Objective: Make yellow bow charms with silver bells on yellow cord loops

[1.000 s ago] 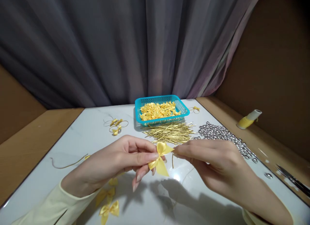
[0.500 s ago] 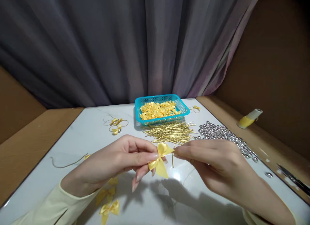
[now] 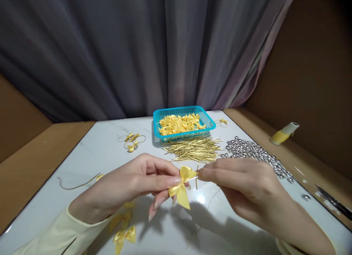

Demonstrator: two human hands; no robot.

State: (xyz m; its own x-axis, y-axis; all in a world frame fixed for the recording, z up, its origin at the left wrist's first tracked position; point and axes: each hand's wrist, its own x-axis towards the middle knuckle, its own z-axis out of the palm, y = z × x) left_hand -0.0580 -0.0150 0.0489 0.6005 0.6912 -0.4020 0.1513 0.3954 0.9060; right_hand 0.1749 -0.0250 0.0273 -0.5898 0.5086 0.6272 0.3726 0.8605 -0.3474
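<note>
Between the thumb and fingers of my left hand is a yellow satin ribbon bow, its tails pointing down and right. My right hand is closed in a pinch at the bow's right side. A thin whitish strand runs from the bow to these fingertips; what they grip is mostly hidden. Close by the right fingertips shows a short gold wire tie, and I cannot tell whether it is held or lies on the table. More yellow bows lie below my left wrist.
A blue basket of yellow bows stands at the back. Before it lie gold ties; to the right are silver rings. Finished-looking bows with wire loops lie left. A yellow-and-white tube and dark scissors are far right.
The bow has tilted slightly and its lower tail hangs a little lower. More of the whitish strand shows between the hands. Both hands have stayed nearly in place.
</note>
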